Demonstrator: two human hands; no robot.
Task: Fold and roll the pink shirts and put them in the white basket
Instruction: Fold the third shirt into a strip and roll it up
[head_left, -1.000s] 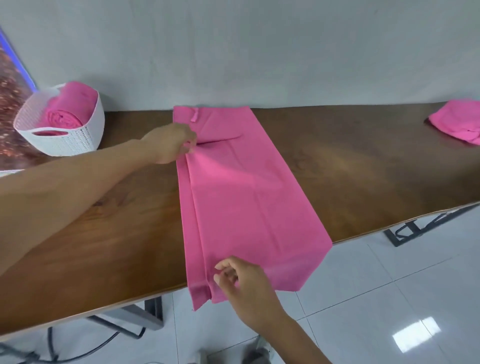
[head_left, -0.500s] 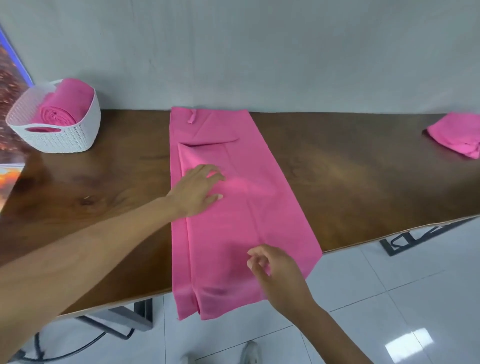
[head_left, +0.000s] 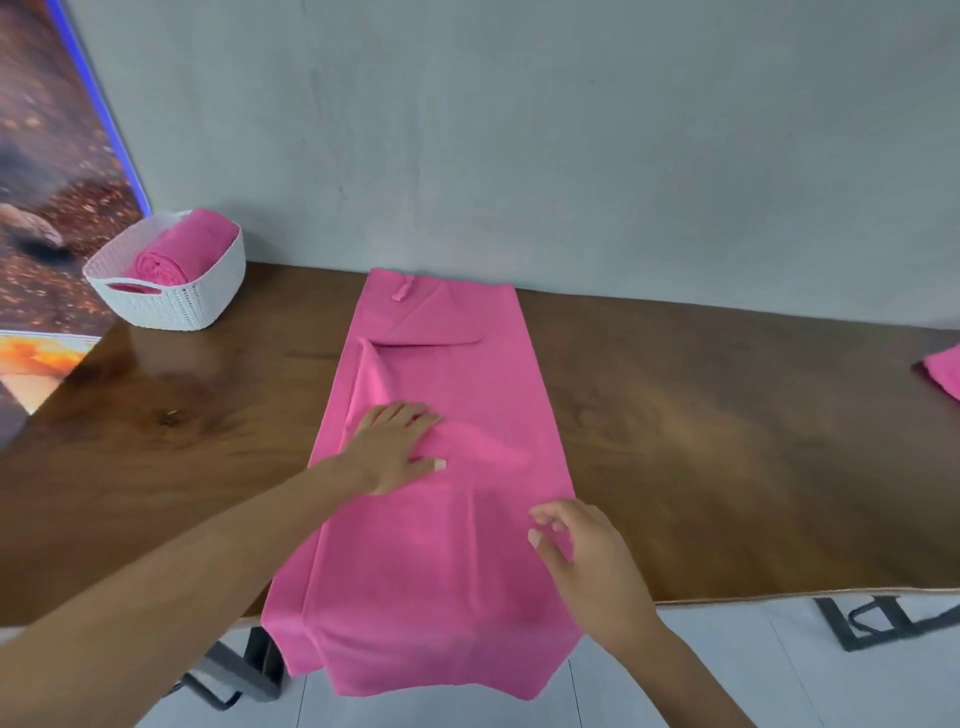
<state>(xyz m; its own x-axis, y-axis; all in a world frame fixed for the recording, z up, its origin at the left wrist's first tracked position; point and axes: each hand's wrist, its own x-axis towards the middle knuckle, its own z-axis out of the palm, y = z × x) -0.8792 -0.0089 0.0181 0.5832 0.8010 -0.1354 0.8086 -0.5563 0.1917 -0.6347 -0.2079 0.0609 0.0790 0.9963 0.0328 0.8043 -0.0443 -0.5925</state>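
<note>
A pink shirt (head_left: 447, 561), folded into a long strip, lies across the brown table (head_left: 727, 457) with its lower end hanging over the front edge. My left hand (head_left: 397, 447) rests flat on the shirt's middle, fingers straight. Over the shirt's right edge near the table front, my right hand (head_left: 576, 551) has loosely curled fingers and holds nothing. The white basket (head_left: 171, 304) stands at the table's far left corner with a rolled pink shirt (head_left: 176, 254) inside. Another folded pink shirt (head_left: 943, 371) shows at the far right edge.
A grey wall runs close behind the table. A picture panel stands at the left beside the basket. Black metal table legs (head_left: 883, 623) and a white tiled floor show below the front edge.
My left hand moved from the shirt's upper left edge down to its middle and now lies flat. My right hand shifted from the lower left fold to the right edge.
</note>
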